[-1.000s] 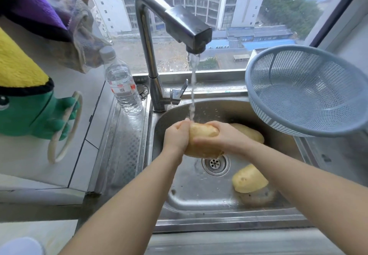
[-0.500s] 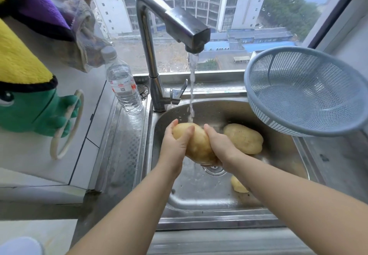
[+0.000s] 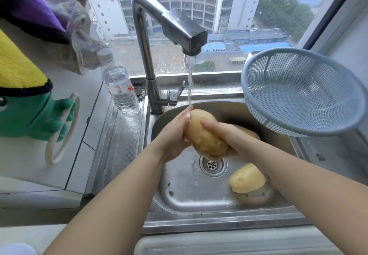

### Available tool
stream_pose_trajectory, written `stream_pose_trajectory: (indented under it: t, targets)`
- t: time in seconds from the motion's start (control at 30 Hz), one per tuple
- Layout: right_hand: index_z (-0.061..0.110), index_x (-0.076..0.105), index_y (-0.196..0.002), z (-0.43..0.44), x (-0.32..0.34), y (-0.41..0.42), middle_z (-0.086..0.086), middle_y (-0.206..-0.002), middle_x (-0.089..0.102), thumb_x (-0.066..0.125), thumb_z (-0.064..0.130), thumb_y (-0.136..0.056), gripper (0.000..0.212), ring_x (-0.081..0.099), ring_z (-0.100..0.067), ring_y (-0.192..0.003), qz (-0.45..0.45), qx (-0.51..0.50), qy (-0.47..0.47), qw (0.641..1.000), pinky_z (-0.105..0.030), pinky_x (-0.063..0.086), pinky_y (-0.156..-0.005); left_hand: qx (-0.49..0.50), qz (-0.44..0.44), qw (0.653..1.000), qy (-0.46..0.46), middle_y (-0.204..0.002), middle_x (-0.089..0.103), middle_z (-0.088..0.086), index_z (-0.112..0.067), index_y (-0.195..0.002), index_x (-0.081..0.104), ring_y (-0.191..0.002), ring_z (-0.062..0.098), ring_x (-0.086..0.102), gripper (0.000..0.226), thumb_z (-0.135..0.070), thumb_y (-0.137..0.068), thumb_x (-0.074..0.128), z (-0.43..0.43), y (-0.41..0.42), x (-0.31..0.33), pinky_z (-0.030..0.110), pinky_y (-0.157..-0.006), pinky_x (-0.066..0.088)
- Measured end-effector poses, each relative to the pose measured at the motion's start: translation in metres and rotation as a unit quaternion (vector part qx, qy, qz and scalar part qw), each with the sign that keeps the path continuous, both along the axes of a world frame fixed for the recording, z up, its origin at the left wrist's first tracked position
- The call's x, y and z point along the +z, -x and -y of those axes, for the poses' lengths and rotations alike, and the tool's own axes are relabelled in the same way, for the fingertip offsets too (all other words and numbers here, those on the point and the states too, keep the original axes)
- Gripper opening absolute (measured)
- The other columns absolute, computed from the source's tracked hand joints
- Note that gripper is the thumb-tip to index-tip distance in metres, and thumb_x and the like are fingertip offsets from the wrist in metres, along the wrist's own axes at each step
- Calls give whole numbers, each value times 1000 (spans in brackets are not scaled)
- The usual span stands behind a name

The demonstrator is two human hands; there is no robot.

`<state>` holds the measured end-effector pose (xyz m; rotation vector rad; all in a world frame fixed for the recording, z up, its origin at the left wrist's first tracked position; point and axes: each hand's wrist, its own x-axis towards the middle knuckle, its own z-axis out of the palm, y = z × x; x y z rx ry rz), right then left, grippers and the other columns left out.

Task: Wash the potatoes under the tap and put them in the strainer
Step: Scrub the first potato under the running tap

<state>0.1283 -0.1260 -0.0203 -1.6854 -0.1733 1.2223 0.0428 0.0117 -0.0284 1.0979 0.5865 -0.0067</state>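
We see both hands holding one potato over the sink, just above the drain. The left hand cups its left side, with the fingers lying along the skin and reaching up into the water stream. The right hand wraps its fingers over the right side and supports the low end. The potato is tilted, and its upper end is just under the stream from the tap.

We judge that the rubbing step is in hand. To do it well, we would turn the potato slowly so that each side passes under the water, and rub with thumbs and palms, not only hold. The skin is wet and probably slippery, so one hand should grip firmly while the other slides. The low end is away from the stream and needs its turn too.

About the containers: in the sink a second potato lies behind the right wrist, mostly hidden, and a pale yellow potato lies near the front right corner. Under it is a darker round shape; we cannot tell if it is another potato or a reflection. The blue-grey strainer sits tilted on the surface right of the sink, apart from the hands, and we see no potato in it yet.
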Motion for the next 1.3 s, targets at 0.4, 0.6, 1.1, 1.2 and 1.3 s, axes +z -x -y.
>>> stream_pose_trajectory:
  t: [0.4,0.6,1.1,1.2,1.3]
  targets:
    - [26,53,-123,-21,-13,11,9,-108,65,64,68,-66,72,62,-7,-99,318,26,-32,947,-25,51,-83,-15,2,993,-120,-139,54,-8,-37,-144,36,-121,10,54,44,-35,-101,38,-21,19,5,30,-99,42]
    - [28,56,-114,-28,-8,7,8,-105,67,56,70,-73,59,64,-10,-99,268,-44,-94,958,-25,52,-80,22,54,996,-70,-134,58,3,-25,-142,43,-115,16,56,45,-33,-97,46,-21,10,13,35,-97,45]
    - [15,54,-125,-25,-14,44,-11,-118,66,50,65,-78,69,66,-23,-102,116,-115,-29,986,-44,54,-91,195,-104,973,-69,-109,67,13,-21,-89,63,-98,26,63,16,-31,-95,53,15,-15,-3,41,-93,52]
    - [21,35,-142,-21,-11,48,-1,-132,55,71,62,-61,98,59,-19,-114,160,-49,-28,986,-40,51,-97,184,-183,966,20,-94,68,12,-13,-95,67,-84,27,66,29,-37,-93,50,11,-9,-2,34,-71,56]
    - [26,31,-147,-28,-4,39,0,-132,49,75,60,-50,112,55,-24,-118,154,-10,38,987,-46,50,-97,206,-227,947,94,-91,68,15,-10,-102,66,-82,32,66,31,-33,-91,49,17,0,-3,35,-64,55]
